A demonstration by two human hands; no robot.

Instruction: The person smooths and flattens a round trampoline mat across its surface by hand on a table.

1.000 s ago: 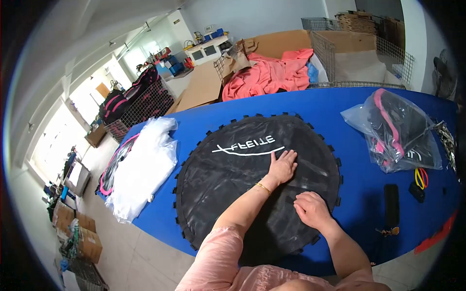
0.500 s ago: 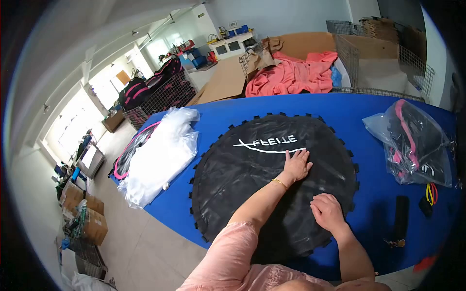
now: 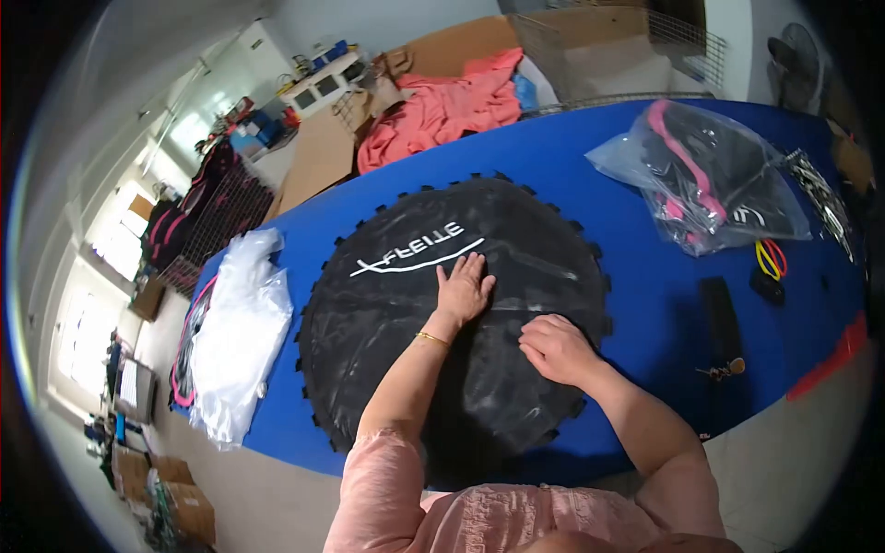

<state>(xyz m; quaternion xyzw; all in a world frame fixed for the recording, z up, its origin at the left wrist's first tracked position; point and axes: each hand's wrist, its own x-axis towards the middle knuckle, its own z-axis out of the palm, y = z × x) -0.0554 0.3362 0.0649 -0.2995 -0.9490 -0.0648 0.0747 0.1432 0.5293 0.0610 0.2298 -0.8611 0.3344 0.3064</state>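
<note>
A round black mat (image 3: 396, 309) with short tabs around its rim and white lettering lies on the blue table. It looks like a trampoline mat. My left hand (image 3: 464, 290) rests palm down near its middle, just below the white lettering, with the fingers spread. Closer to the mat's right edge, my right hand (image 3: 560, 350) lies on the surface, its fingers loosely bent and nothing visible in them. The fingertips of the right hand are partly tucked from sight.
Clear plastic bags (image 3: 241, 332) lie left over a pink-rimmed black piece. At the right sit a bagged black-and-pink item (image 3: 705, 180), yellow and red loops (image 3: 772, 260), a black strip (image 3: 719, 313) and keys (image 3: 728, 369). Beyond the table stands a bin of pink cloth (image 3: 442, 106).
The view has turned to the right, so the table and mat appear farther left. My left hand stays below the lettering. My right hand's fingers look slightly less curled.
</note>
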